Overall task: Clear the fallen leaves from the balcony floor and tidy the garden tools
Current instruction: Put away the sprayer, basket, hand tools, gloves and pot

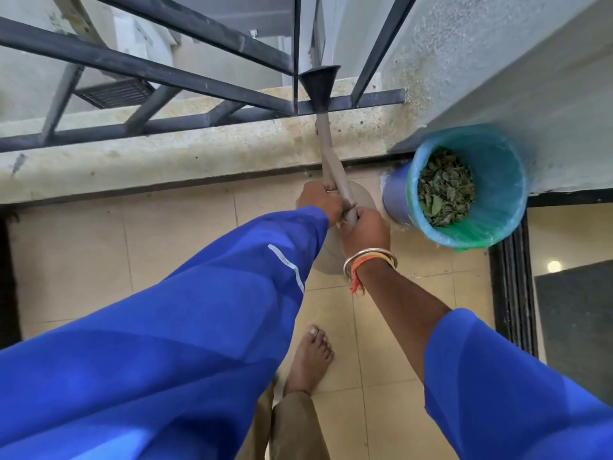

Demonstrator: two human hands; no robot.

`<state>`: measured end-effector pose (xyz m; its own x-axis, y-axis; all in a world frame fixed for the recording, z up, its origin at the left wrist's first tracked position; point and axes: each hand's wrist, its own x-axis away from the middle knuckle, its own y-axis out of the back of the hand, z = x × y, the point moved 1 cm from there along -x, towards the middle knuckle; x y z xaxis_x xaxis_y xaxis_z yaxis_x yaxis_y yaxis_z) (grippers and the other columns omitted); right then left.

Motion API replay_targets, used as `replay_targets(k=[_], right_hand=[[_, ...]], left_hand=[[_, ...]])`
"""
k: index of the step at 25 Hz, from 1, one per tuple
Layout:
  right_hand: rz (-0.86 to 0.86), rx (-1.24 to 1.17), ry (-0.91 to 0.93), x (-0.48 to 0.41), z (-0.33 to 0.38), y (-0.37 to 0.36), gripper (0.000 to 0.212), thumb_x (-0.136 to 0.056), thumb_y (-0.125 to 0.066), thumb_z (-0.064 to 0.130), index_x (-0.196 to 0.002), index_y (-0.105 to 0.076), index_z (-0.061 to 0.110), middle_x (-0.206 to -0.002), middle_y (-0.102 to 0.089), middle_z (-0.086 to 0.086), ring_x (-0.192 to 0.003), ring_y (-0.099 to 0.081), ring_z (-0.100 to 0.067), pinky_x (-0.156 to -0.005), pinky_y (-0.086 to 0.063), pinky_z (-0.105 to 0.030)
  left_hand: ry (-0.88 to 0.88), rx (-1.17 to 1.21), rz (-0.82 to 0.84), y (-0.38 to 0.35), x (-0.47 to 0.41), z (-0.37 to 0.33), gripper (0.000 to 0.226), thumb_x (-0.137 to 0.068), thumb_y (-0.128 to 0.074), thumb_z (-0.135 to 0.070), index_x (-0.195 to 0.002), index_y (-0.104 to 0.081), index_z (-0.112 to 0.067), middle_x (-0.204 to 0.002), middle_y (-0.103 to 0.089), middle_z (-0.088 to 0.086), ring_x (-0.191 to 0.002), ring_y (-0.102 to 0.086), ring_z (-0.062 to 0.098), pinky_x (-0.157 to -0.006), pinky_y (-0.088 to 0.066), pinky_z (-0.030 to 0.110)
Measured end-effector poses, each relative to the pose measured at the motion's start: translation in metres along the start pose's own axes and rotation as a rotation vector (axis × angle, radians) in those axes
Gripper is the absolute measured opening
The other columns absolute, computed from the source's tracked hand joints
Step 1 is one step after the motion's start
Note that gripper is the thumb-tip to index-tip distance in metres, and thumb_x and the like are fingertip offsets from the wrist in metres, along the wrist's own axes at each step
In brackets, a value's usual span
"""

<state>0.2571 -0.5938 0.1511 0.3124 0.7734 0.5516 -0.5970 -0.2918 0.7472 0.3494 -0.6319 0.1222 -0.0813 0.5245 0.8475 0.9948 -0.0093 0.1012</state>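
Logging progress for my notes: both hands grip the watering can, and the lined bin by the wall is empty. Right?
Not quite: the head view shows the lined bin holds a pile of leaves, so it is not empty. The left hand and right hand do both grip the watering can.

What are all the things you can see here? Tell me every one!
watering can: one, beige with black spout head, beside the railing
bin: one, blue with blue-green liner, in the corner
leaves: a heap, green-brown, inside the bin
railing: one, dark metal, on the ledge
floor: one, beige tiles, underfoot
bangles: few, gold and orange, right wrist
left hand: one, blue sleeve, grips the watering can
right hand: one, blue sleeve, grips it too
foot: one, bare, on the floor
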Motion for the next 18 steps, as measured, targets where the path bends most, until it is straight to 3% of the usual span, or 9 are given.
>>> replay_targets(k=[7, 18], right_hand=[[-0.013, 0.059, 0.009, -0.010, -0.008, 0.001, 0.017, -0.092, -0.064, 0.018, -0.104, -0.070, 0.008, -0.095, -0.069, -0.011, -0.089, -0.064, -0.030, -0.067, -0.038, -0.027], [0.041, 0.016, 0.022, -0.013, -0.011, 0.001, 0.018, -0.092, -0.066, 0.023, -0.104, -0.071, 0.009, -0.093, -0.069, -0.011, -0.081, -0.062, -0.026, -0.066, -0.041, -0.028]], left_hand=[[-0.022, 0.091, 0.036, -0.008, 0.008, -0.007, 0.028, -0.080, -0.075, 0.006, -0.079, -0.063, -0.019, -0.099, -0.072, 0.019, -0.097, -0.071, 0.035, -0.091, -0.058, 0.047], [-0.047, 0.122, 0.045, -0.008, 0.012, -0.004, 0.022, -0.083, -0.072, 0.005, -0.084, -0.065, -0.015, -0.105, -0.072, 0.023, -0.099, -0.071, 0.036, -0.092, -0.057, 0.047]])
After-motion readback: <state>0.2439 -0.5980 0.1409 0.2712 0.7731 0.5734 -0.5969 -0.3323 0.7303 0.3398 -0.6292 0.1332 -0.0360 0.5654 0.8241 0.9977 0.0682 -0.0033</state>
